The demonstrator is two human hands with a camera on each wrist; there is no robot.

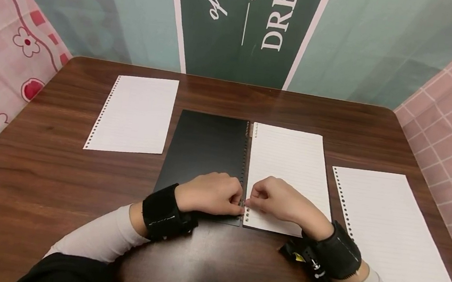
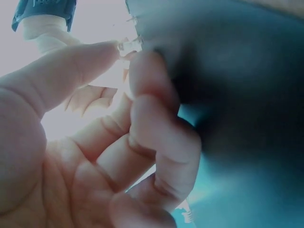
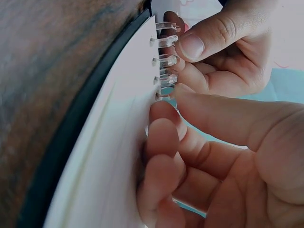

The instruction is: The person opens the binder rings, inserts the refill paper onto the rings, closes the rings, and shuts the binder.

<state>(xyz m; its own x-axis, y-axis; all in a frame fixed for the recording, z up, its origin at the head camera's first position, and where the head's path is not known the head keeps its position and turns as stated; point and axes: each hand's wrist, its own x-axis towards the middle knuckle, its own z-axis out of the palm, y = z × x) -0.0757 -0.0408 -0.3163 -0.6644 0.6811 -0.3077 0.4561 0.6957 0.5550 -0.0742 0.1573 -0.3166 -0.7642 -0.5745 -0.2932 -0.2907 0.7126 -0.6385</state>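
An open loose-leaf binder lies on the table, its black cover (image 1: pixel 206 143) to the left and a stack of lined, punched paper (image 1: pixel 287 163) to the right. Clear plastic binder rings (image 3: pixel 167 61) run through the holes along the spine. My left hand (image 1: pixel 213 194) pinches the rings near the spine's lower end between thumb and index finger; a ring piece (image 2: pixel 130 46) shows at its fingertips. Just above, my right hand (image 1: pixel 280 200) pinches the rings too, its other fingers curled beside the paper edge. The fingers partly hide the rings, so whether each is fastened I cannot tell.
One loose lined sheet (image 1: pixel 132 114) with punched holes lies at the back left. Another loose sheet (image 1: pixel 393 234) lies at the right, partly under my right forearm. The brown wooden table (image 1: pixel 54 175) meets a green printed cloth (image 1: pixel 236 61) at its far edge.
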